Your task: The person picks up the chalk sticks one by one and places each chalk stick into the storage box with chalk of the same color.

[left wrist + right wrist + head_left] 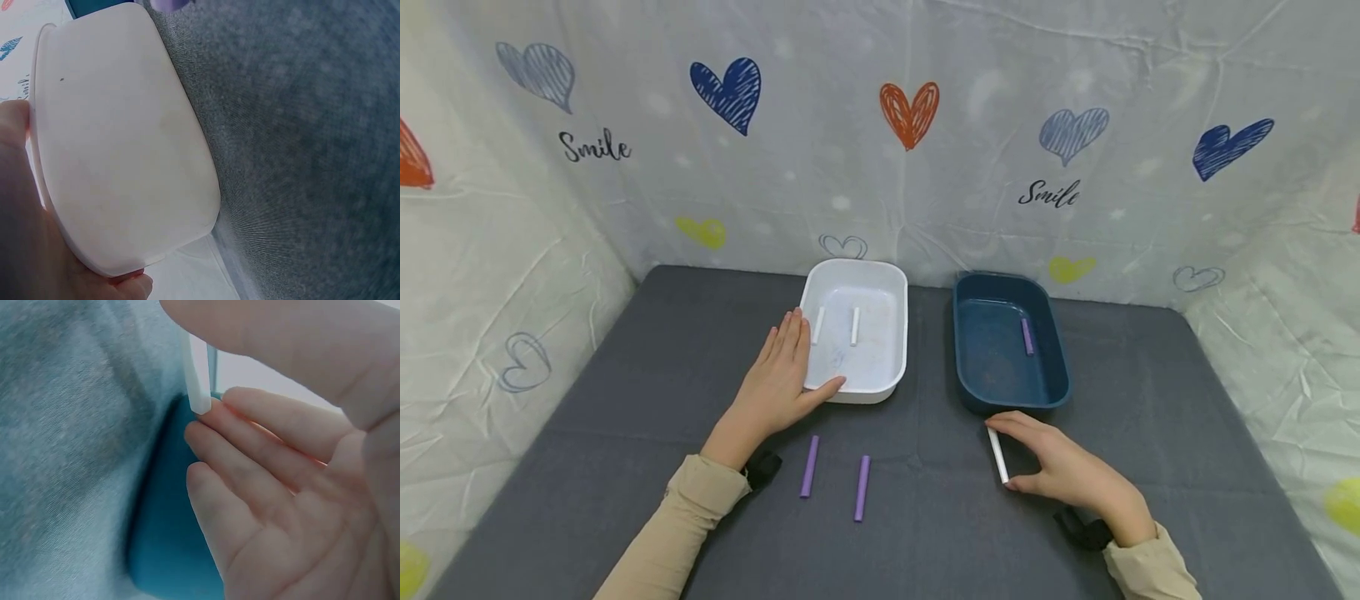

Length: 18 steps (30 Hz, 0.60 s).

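My right hand [1060, 467] pinches a white chalk stick [997, 455] end to end between thumb and fingertips, just in front of the dark blue tray [970, 379]. Close up in the right wrist view, the chalk [199, 378] spans from thumb to fingers. Flat along the left and front rim of the white tray [868, 385] rests my left hand [778, 383], its fingers straight. Two white chalk sticks [854, 327] lie in that tray. One purple chalk stick [1027, 336] is inside the blue tray. Two more purple chalk sticks [809, 467] lie on the table near my left wrist.
Both trays stand side by side toward the back of the dark grey cloth-covered table [917, 533], with a gap between them. Behind and at both sides hangs a pale curtain [820, 158] printed with hearts.
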{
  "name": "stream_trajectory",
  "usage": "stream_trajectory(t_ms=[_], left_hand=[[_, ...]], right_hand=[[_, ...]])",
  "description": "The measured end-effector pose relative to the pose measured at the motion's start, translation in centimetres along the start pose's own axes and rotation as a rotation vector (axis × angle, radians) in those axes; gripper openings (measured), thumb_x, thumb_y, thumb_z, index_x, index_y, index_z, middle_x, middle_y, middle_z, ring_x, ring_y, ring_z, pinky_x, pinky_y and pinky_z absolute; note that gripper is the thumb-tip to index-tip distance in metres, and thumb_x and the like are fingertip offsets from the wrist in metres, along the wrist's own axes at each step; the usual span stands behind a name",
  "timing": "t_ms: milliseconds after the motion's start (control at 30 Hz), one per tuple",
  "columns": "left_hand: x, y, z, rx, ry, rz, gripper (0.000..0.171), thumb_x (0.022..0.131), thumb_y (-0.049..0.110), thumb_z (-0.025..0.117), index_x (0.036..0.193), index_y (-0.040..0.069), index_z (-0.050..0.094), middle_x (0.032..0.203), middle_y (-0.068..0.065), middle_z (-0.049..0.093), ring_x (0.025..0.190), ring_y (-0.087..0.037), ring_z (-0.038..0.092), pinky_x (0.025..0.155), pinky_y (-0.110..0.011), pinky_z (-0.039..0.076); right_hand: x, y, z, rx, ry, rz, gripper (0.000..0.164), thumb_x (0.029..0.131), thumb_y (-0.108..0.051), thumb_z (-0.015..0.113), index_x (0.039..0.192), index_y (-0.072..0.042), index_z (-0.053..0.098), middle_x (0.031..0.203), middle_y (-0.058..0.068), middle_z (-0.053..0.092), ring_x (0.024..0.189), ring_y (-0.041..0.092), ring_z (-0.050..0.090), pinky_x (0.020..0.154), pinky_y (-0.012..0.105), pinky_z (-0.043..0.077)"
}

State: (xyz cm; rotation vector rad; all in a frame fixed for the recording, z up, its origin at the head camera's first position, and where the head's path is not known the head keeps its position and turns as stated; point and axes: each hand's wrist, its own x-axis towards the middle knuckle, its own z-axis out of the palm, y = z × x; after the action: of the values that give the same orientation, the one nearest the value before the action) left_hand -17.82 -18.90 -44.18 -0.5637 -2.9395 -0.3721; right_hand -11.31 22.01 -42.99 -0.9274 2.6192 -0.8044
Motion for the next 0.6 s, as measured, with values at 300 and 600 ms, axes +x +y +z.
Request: stream_trajectory(t_ms=[300,600], left_hand=[[0.0,0.0,0.1,0.006,0.000,-0.003,0.108,0.093,0.066,0.051,0.153,-0.012,0.008,0.162,-0.027,-0.001,0.151,-0.036,-0.001,0.121,-0.050,0.006],[0.1,-0.1,0.1,0.005,-0.002,-0.004,0.108,0.093,0.066,0.051,0.154,-0.012,0.007,0.162,-0.027,0.000,0.151,-0.037,0.000,0.121,-0.050,0.006]], right_hand=[[0.9,-1.0,-0.5,0.003,0.002,0.000,0.073,0.083,-0.013,0.080,0.147,-0.003,0.046,0.148,0.010,0.046,0.135,0.029,0.045,0.102,0.049,0.045],[1.8,-2.2,-0.5,0.005,0.014,-0.034,0.075,0.083,-0.014,0.081,0.148,-0.002,0.045,0.149,0.010,0.045,0.135,0.027,0.045,0.103,0.048,0.045]])
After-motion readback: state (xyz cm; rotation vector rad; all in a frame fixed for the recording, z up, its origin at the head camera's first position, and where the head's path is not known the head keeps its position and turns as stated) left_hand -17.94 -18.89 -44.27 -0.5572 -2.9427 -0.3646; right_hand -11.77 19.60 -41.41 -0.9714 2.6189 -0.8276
